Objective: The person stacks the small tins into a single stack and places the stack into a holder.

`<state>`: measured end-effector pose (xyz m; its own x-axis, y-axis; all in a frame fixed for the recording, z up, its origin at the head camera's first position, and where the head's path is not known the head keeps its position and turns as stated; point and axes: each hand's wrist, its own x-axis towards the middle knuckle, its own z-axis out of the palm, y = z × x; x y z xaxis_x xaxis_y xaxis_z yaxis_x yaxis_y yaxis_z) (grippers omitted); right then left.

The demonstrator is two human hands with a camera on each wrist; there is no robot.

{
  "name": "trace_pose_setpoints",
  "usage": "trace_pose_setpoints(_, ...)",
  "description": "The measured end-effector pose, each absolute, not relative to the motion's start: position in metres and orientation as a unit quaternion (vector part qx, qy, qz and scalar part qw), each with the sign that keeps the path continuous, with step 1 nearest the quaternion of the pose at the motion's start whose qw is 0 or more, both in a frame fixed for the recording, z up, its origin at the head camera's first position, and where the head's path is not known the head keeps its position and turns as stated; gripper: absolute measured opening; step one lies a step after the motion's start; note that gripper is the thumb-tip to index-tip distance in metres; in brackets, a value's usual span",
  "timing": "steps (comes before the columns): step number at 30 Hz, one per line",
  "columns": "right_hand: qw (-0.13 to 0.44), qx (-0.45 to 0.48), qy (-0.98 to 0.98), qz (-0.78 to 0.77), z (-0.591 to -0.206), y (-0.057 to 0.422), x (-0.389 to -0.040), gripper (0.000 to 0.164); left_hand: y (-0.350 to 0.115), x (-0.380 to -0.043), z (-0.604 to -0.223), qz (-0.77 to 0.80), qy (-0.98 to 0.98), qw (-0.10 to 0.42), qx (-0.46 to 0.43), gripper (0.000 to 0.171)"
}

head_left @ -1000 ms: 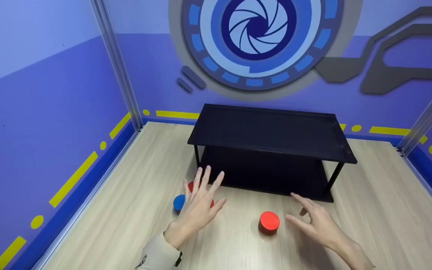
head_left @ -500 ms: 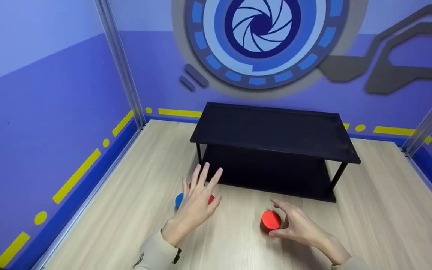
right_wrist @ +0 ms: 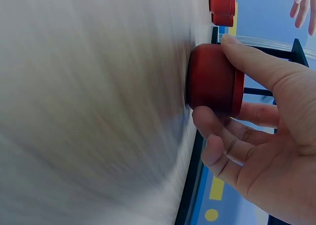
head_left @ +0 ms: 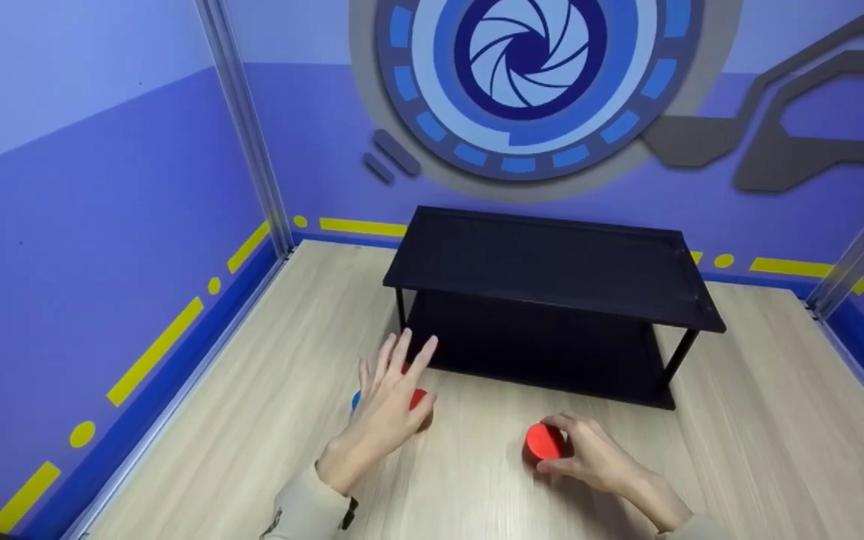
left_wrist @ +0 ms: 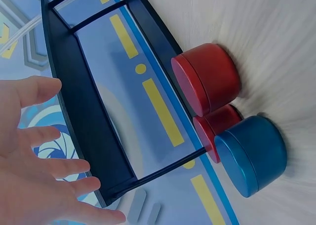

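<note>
Right hand: here it is [head_left: 597, 451], low at the table [head_left: 477, 487], fingers curled and thumb opposite, pinching the red canister [head_left: 543, 442] by its sides; one fingertip sits low, close to the tabletop

Red canister: upright, flat lid facing up, base on the table; it's on the near side, out in front of the rack's front edge, right of the middle of that edge and well in from the table's left edge

Left hand: over on the other side [head_left: 379, 411], palm down, fingers straight and spread wide, nothing in its hold; it hovers above a cluster of three, apart from them in the wrist view

Cluster: a blue canister [left_wrist: 253, 156] on the side of the table's left edge, a second red canister [left_wrist: 207, 78] to its right, a third red canister [left_wrist: 217, 127] set back between them toward the far edge; all three upright and close together, and whether they touch I cannot tell

Black rack: two tiers on thin posts [head_left: 552, 262], standing toward the table's far edge; its front left corner lies just beyond the cluster

Sleeves: a beige left sleeve [head_left: 308, 506] with a dark strap at the cuff; only a scrap of the right sleeve [head_left: 694, 529] shows

Backdrop: a blue wall [head_left: 304, 142] along the far edge, yellow marks low down, a big round emblem [head_left: 529, 56] above the rack
</note>
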<state>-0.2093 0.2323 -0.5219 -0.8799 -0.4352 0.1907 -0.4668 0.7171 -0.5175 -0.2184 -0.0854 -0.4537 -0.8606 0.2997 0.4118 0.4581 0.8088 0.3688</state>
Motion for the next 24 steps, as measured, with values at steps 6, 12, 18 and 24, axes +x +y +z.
trace_pose_setpoints(6,0.024,0.242,-0.925,0.293,-0.52,0.231,-0.21,0.058,-0.092,-0.222,-0.452,-0.251,-0.931,0.176,-0.197,0.07)
trace_pose_setpoints(12,0.019,0.241,-0.925,0.295,-0.521,0.231,-0.21,0.059,-0.103,-0.221,-0.451,-0.258,-0.935,0.168,-0.175,0.068)
trace_pose_setpoints(18,0.021,0.234,-0.927,0.293,-0.522,0.231,-0.209,0.061,-0.114,-0.218,-0.454,-0.252,-0.954,0.098,-0.126,0.068)
trace_pose_setpoints(24,0.027,0.235,-0.927,0.291,-0.523,0.231,-0.208,0.061,-0.12,-0.218,-0.463,-0.246,-0.967,-0.002,-0.059,0.08)
